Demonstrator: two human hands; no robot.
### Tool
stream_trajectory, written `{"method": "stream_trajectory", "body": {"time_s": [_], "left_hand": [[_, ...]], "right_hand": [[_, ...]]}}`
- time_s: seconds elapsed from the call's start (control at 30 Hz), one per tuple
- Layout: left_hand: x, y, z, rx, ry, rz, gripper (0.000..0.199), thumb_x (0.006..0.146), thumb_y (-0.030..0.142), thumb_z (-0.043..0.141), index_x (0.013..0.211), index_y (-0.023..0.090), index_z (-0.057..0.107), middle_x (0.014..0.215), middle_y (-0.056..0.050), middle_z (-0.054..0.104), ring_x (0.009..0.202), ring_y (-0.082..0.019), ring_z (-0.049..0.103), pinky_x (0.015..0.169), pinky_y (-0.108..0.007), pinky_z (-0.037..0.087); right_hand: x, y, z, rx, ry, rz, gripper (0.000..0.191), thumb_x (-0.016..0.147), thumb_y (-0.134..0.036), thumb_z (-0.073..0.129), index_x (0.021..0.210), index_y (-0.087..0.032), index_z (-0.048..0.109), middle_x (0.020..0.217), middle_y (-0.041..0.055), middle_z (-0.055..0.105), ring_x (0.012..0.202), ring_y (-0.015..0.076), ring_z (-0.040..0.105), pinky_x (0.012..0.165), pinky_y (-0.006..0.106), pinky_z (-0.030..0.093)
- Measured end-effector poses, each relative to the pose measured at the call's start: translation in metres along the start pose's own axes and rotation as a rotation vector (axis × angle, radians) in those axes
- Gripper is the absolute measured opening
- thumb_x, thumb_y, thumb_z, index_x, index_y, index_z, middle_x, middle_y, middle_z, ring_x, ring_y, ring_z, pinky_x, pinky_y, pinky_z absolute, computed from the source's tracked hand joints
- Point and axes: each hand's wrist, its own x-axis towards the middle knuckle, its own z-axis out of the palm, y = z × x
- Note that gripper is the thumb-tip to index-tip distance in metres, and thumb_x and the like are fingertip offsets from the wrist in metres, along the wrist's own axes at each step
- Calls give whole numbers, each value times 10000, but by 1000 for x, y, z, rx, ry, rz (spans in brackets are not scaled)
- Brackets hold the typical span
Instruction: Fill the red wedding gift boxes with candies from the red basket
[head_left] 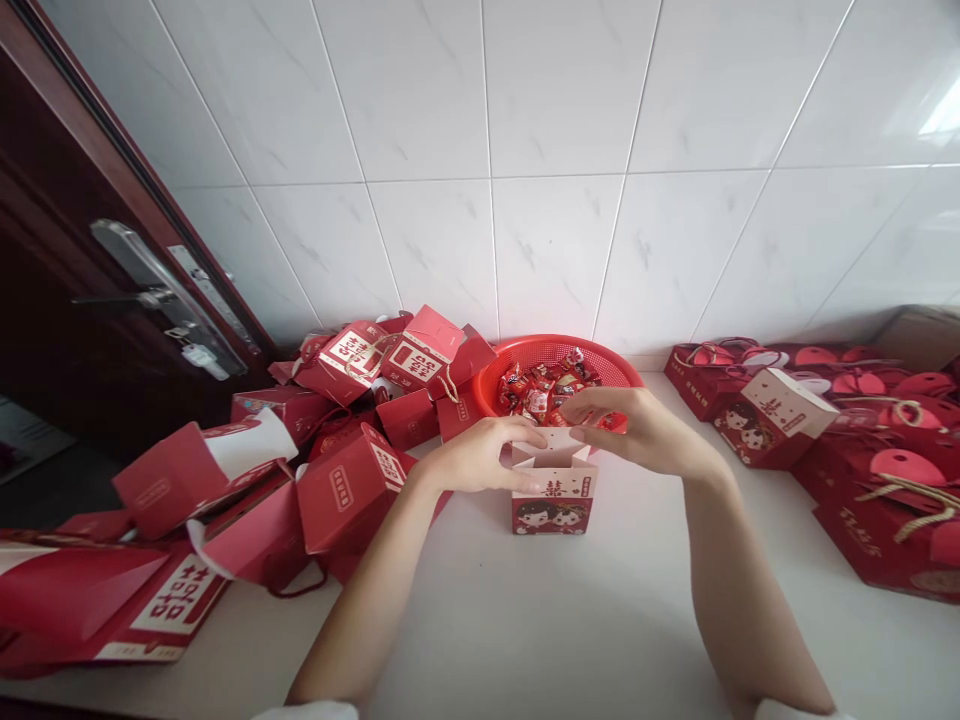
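Double-Happiness Gift Carton: Handling and Hold Points

Position: the gift carton (551, 516) stands upright on the white desk (570, 625), open end up, just in front of the red mesh basket (611, 360) of wrapped sweets (538, 402). Its printed front panel faces the wearer.

Grip status: the left grip (480, 455) holds the carton at its upper left side, thumb on the front panel near the rim. The right grip (645, 428) is curved over the back right corner, thumb close to the raised back flap (556, 438); whether it pinches the flap cannot be told.

Handling: expect a light load. The thin paperboard should be stiff along its folds yet yield at the open rim. The smooth printed face may slip slightly. Excess pressure could crease it.

Hold points: support the side walls below the rim, near the vertical folds. Do not squeeze mid-panel or lift by a flap. Contents: not visible.
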Motion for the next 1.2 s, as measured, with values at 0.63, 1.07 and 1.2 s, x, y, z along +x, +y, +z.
{"method": "stream_trajectory", "body": {"time_s": [0.63,1.07,1.2], "left_hand": [[4,-3,-3,-358,692,85,629,780,399,790,1339,180,601,965,-84,785,809,-219,743,769,-354,614],[8,-4,3,-354,618,144,336,791,373,782,1044,158,730,861,-61,780,684,-170,718,580,-232,566],[10,-4,5,-307,669,148,188,765,298,767,894,161,761,902,-67,789,693,-164,720,603,-233,576]], "right_hand": [[19,21,24,539,64,77,452,852,-521,743,1106,-153,681,1016,99,740,913,230,722,745,327,609],[16,20,21,482,225,51,487,863,-629,675,1032,-177,743,876,70,751,729,194,701,606,270,555],[15,14,19,436,244,97,571,944,-680,499,998,-181,770,896,86,753,786,216,711,668,297,568]]}}
